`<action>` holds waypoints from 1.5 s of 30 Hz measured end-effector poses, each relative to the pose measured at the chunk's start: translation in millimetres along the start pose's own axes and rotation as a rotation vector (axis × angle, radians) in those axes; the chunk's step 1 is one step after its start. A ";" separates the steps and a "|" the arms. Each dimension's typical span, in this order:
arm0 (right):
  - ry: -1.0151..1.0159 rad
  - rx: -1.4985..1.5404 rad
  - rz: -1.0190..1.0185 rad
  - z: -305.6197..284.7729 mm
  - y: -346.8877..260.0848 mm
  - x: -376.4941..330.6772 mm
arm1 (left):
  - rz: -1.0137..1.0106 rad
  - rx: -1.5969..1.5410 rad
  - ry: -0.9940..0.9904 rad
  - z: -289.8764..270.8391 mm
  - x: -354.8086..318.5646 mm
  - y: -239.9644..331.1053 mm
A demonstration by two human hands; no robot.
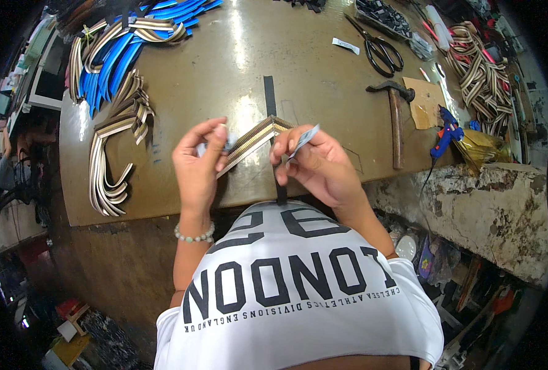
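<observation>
A striped strap (247,146) in brown, tan and white lies folded to a peak on the table between my hands. Its right end runs behind my right hand (319,161), which pinches a small pale printed label (305,139) between thumb and fingers. My left hand (201,154) is closed at the strap's left end, fingertips together; a pale, partly see-through scrap shows by them, too blurred to name. Under the strap's peak runs a black strip (269,94) toward the table's near edge.
Striped straps (103,169) and blue strips (115,65) lie at left. On the right are scissors (380,54), a hammer (396,126), brown card (423,98), a blue glue gun (448,132) and a strap pile (480,74). A second label (346,45) lies near the scissors.
</observation>
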State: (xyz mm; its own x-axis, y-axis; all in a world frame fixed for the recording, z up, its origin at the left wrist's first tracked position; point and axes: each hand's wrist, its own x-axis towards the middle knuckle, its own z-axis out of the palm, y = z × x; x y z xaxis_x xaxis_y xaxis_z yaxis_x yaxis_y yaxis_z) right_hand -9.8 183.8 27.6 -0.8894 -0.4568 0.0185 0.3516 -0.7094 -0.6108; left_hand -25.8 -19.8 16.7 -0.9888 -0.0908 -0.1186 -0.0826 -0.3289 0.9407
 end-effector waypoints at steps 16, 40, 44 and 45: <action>0.135 -0.584 0.217 3.4 -15.9 10.8 | -0.245 0.086 -0.345 0.1 -14.8 -15.0; 0.208 -0.644 0.190 -8.4 -6.8 7.9 | -0.070 0.329 -0.150 4.9 -29.3 -8.5; 0.154 -0.905 0.216 -20.7 -15.7 25.3 | 0.105 0.644 -0.134 7.2 -17.3 -11.8; 0.148 -0.984 0.239 -25.1 -18.5 31.1 | 0.182 0.724 -0.131 9.0 -11.5 -14.7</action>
State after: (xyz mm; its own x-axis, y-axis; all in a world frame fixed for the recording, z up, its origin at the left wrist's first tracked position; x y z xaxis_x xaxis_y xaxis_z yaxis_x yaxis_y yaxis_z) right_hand -51.3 196.1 19.7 -0.8781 -0.4105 -0.2458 0.1879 0.1767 -0.9662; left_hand -14.4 -5.5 7.1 -0.9976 0.0428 0.0543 0.0666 0.3840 0.9209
